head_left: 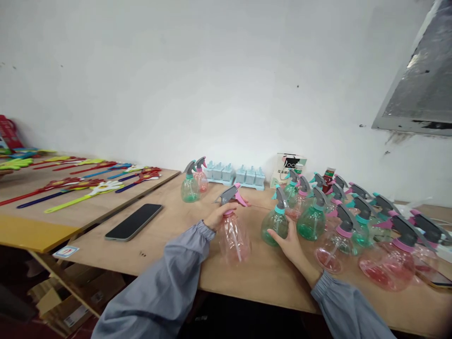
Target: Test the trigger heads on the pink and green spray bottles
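My left hand [223, 214] is closed round the neck of a pink spray bottle [235, 240], just below its grey and pink trigger head. That bottle is upright and slightly blurred over the table. Beside it on the right, my right hand [287, 238] grips the body of a green spray bottle [273, 223] with a grey and teal head, thumb across its front. Right of this hand stand several more spray bottles, such as a green bottle [311, 223] and a clear pink bottle [386, 263].
A green bottle [190, 189] and a pink bottle [201, 180] stand at the back left, near light-blue popsicle moulds [250, 177]. A phone [134, 222] lies on the wooden table [169, 259]. Colourful hand-shaped clappers [84, 195] cover the left table. A printed box [287, 167] leans by the wall.
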`<state>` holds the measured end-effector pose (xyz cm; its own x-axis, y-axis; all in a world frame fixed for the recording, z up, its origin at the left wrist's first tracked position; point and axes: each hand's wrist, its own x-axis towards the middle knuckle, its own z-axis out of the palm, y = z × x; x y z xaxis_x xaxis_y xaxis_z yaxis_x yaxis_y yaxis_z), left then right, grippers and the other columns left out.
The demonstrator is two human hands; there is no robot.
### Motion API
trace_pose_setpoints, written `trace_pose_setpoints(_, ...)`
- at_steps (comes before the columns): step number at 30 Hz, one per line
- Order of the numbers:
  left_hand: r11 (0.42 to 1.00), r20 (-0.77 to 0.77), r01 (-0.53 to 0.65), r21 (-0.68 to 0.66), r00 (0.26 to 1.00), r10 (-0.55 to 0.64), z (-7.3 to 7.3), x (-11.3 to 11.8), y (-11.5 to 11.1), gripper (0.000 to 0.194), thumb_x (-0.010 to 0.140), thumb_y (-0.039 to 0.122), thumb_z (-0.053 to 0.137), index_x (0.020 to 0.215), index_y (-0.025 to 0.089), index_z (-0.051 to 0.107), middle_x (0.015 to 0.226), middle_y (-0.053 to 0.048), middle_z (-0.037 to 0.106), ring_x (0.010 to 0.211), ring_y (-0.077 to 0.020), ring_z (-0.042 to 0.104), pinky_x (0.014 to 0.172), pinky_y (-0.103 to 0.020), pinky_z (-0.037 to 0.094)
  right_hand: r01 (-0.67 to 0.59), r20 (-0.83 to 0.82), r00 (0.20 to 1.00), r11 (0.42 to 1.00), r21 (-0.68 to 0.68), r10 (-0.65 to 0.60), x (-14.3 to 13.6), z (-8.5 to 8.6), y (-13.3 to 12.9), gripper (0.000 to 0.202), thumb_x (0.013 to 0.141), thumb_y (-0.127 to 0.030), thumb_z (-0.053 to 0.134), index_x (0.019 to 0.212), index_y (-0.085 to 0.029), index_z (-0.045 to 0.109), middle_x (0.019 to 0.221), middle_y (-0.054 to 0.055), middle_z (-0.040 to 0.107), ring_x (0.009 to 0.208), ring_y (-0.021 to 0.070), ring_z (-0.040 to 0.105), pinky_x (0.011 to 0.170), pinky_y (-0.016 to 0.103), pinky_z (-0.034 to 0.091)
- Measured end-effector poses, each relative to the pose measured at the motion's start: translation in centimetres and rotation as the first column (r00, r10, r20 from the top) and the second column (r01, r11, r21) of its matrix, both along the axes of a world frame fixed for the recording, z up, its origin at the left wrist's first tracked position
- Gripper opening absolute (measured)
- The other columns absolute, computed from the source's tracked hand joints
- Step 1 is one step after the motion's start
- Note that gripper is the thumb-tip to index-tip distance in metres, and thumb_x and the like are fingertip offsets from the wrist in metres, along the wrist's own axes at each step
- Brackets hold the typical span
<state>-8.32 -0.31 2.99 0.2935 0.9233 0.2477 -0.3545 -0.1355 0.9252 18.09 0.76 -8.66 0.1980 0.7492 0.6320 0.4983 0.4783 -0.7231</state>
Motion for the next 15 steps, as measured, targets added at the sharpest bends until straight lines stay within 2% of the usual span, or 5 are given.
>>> trace_pose_setpoints(3,0.999,-0.02,0.003,0.035,1.0,-0.002,0.13,0.12,-0.07,0.032,0.06,0.043,0.078,0.067,0.015,0.064,0.065,-0.002,0.066,0.047,-0.0038,0.037,0.043,-0.017,0.026,-0.016,-0.006,1.0,1.0,-0.003,0.016,0.0,0.04,-0.05,0.085,0.071,-0.071,0.07,0.134,-0.021,0.045,0.135,0.015,0.053,0.133,0.0342,0.048,0.114,0.056,0.037)
trace_pose_setpoints(5,0.999,-0.06,0.032,0.035,0.998,-0.03,0.24,0.19,-0.1,0.029,0.06,0.04,0.077,0.067,0.014,0.064,0.065,-0.001,0.065,0.044,-0.0018,0.031,0.042,-0.017,0.025,-0.026,0.003,1.0,1.0,-0.002,0.026,0.02,0.1,-0.17,0.083,0.072,-0.07,0.07,0.134,-0.021,0.045,0.135,0.015,0.053,0.134,0.0339,0.048,0.115,0.056,0.036)
trace_pose_setpoints(9,0.999,-0.043,0.036,0.017,0.998,-0.035,0.44,0.22,-0.16,0.028,0.056,0.035,0.076,0.072,0.015,0.065,0.075,-0.004,0.069,0.051,-0.0052,0.044,0.044,-0.017,0.029,-0.029,0.005,1.0,0.999,-0.018,0.029,0.02,0.23,-0.28,0.083,0.072,-0.071,0.07,0.133,-0.021,0.045,0.134,0.015,0.054,0.133,0.0341,0.049,0.115,0.056,0.036)
trace_pose_setpoints(13,0.999,-0.018,-0.039,0.0,0.999,0.039,0.38,-0.01,-0.05,0.025,0.057,0.036,0.074,0.067,0.017,0.062,0.066,-0.002,0.064,0.057,-0.0092,0.051,0.046,-0.018,0.031,-0.021,0.006,1.0,1.0,-0.02,0.021,-0.02,0.2,-0.28,0.085,0.071,-0.072,0.07,0.134,-0.021,0.044,0.133,0.015,0.054,0.132,0.0342,0.049,0.114,0.056,0.037)
trace_pose_setpoints(15,1.0,-0.038,-0.03,-0.002,0.999,0.029,0.27,-0.1,0.07,0.025,0.057,0.036,0.074,0.069,0.017,0.063,0.068,-0.003,0.066,0.06,-0.0107,0.054,0.048,-0.019,0.032,-0.018,0.011,1.0,1.0,-0.016,0.018,-0.07,0.17,-0.32,0.084,0.071,-0.071,0.07,0.134,-0.021,0.044,0.132,0.015,0.055,0.132,0.034,0.05,0.113,0.056,0.038)
